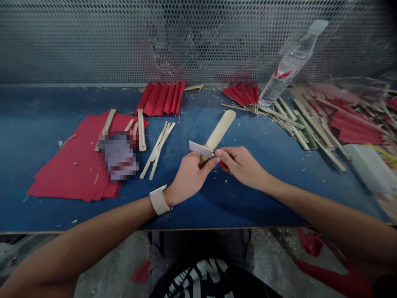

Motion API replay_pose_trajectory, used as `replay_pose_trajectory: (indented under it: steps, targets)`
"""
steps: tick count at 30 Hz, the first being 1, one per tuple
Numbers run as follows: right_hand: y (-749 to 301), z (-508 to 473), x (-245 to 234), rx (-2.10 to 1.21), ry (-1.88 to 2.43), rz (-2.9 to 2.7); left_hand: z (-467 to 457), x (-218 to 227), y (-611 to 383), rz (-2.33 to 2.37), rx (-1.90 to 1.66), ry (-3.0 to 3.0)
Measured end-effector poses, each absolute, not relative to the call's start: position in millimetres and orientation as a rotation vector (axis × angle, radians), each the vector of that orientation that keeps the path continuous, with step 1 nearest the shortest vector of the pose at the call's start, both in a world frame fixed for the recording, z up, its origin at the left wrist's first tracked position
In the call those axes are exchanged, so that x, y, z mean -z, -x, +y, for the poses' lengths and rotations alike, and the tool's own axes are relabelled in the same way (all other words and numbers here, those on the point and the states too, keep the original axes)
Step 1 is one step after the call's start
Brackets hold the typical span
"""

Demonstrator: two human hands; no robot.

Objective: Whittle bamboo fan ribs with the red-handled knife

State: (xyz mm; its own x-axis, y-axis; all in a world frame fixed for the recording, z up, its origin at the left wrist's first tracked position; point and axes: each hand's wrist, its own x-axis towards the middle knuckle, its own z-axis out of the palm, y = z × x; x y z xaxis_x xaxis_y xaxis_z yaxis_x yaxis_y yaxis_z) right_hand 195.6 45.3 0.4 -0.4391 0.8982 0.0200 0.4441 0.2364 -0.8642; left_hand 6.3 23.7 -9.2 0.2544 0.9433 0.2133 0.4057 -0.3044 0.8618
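Note:
My left hand [188, 178], with a pale watch band on its wrist, is closed round the lower end of a split bamboo piece [221, 129]. The bamboo slants up and away to the right. In my right hand [243, 165] is a knife [200, 147], its flat light blade lying across the bamboo and a bit of red showing under the fingers. Both thumbs meet at the base of the blade. Whether the edge is cutting into the bamboo I cannot tell. Several thin bamboo strips [158, 149] lie crossed to the left of my hands.
Red paper sheets [68, 161] lie at left under a blurred-out object [120, 157] and bamboo pieces [142, 130]. Pleated red papers [163, 98] and a red fan [243, 96] stand at the back. A water bottle [288, 68] and bamboo sticks [319, 124] are at right.

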Motion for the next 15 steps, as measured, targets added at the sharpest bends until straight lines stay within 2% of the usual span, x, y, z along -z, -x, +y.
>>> replay_pose_trajectory:
  steps: [15]
  targets:
    - [-194.3,41.3,5.6,-1.106,1.248,-1.946,19.9,7.3,-9.5,1.220,-0.977,-1.570]
